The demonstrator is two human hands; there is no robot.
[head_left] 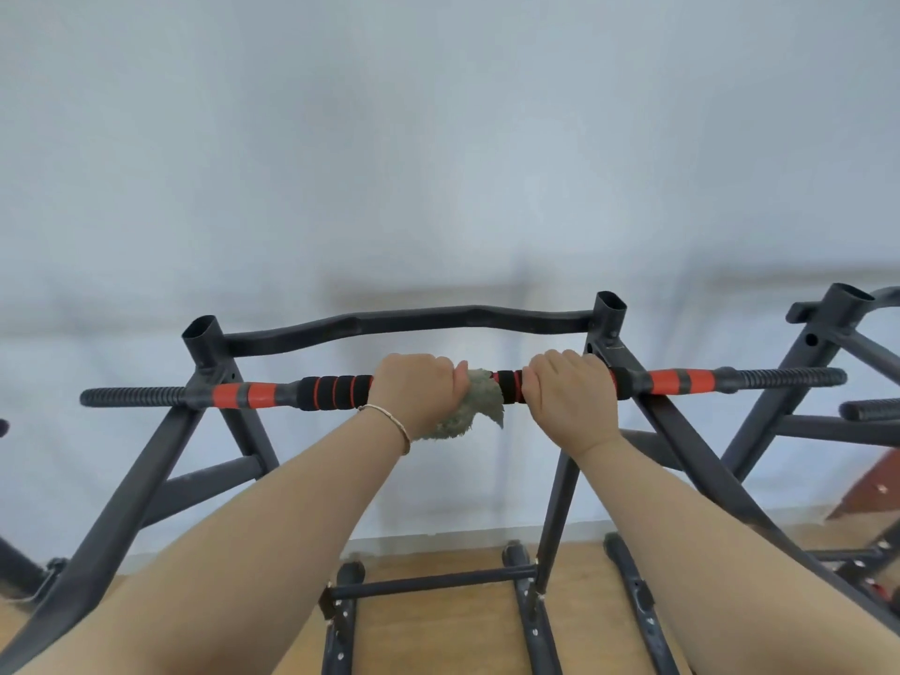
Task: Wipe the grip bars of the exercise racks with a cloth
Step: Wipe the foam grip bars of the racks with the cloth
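Hands, two: I count my left hand [419,393] and right hand [571,398], both raised to the same grip bar [258,395], close together but not touching. Cloth [479,406], one: grey-green and shaggy, bunched on the bar between the two hands, its loose end hanging below the left wrist. Left grip: fingers curled over the bar with the cloth held under the palm. Right grip: fingers wrapped bare round the black foam section just beside the cloth. Grip bar, one: horizontal, with orange and grey bands, black foam sleeves ringed in orange and two ribbed black ends. It spans the near rack [146,479]. Racks, two sure: the near one, dark grey with slanted legs and a curved upper bar [409,321], and a second rack [828,343] partly cut off at the right edge, with its own ribbed bar end [871,409]. Dark pieces at the left edge I cannot identify. Bracelet [389,421], one, thin, on the left wrist. Surroundings: a pale wall [438,138] behind and a wooden floor [438,630] below, carrying the racks' base rails. My forearms cover much of the near rack's lower frame.
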